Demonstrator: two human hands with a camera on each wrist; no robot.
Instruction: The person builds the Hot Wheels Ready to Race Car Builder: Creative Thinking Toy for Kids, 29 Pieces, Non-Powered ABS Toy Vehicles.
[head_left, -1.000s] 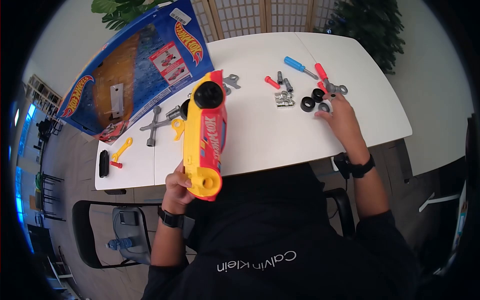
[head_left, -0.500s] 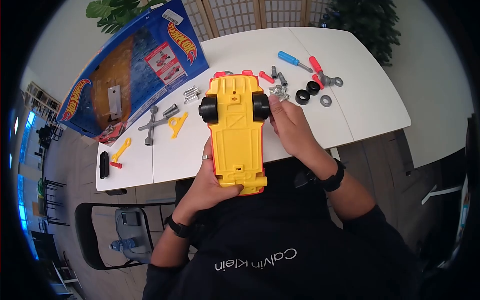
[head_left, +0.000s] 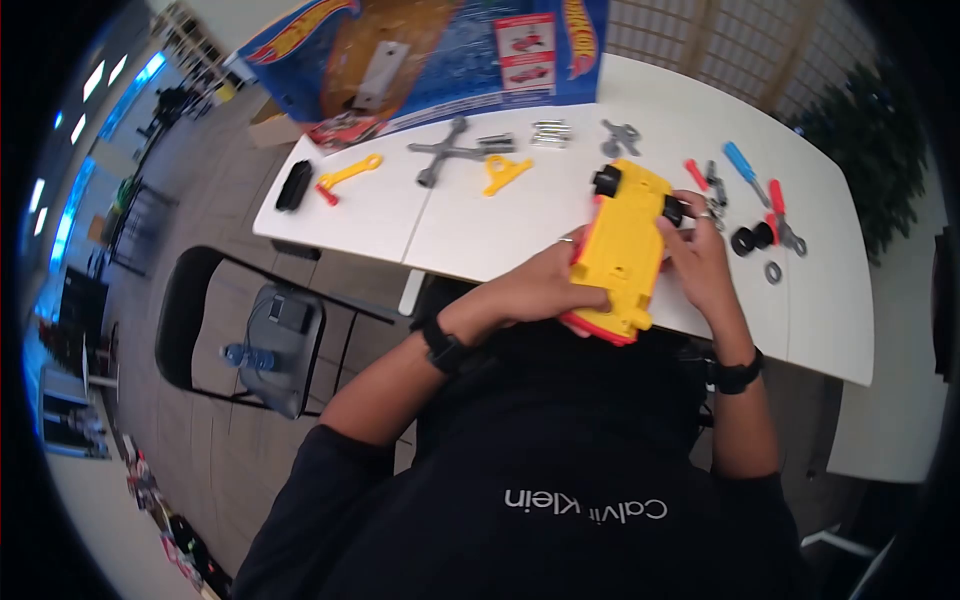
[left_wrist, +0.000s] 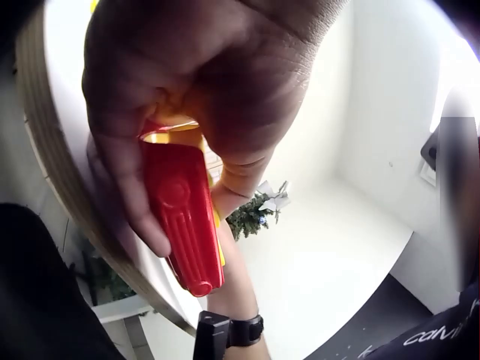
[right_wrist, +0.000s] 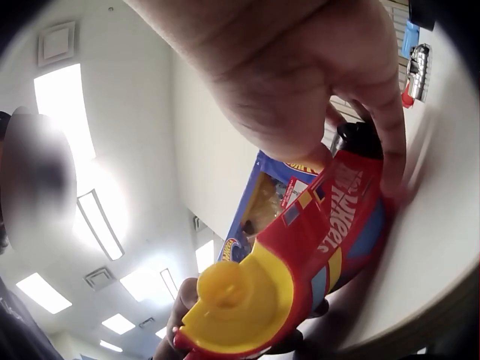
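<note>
A red and yellow toy car [head_left: 625, 245] is held bottom up over the table's near edge, its yellow underside facing the head camera. My left hand [head_left: 535, 285] grips its near end, thumb across the underside. Black wheels sit on both sides of the far end. My right hand [head_left: 705, 265] holds the car at the right one, the black wheel [right_wrist: 358, 139], with fingers on either side of it. In the right wrist view the near end shows a bare yellow wheel well [right_wrist: 255, 307] with a round peg. The left wrist view shows the red end [left_wrist: 184, 217] between the left fingers and thumb.
Right of the car lie loose black tires [head_left: 743, 241], a grey ring [head_left: 773, 272], a blue screwdriver [head_left: 740, 160] and a red-handled tool [head_left: 777, 197]. Toward the left are a grey cross wrench [head_left: 440, 152], a yellow wrench [head_left: 352, 173] and a large blue box [head_left: 450, 60].
My right hand has gone from the loose tires and rings to the car's wheel. The car was turned from its side to bottom up. The head view has swung left.
</note>
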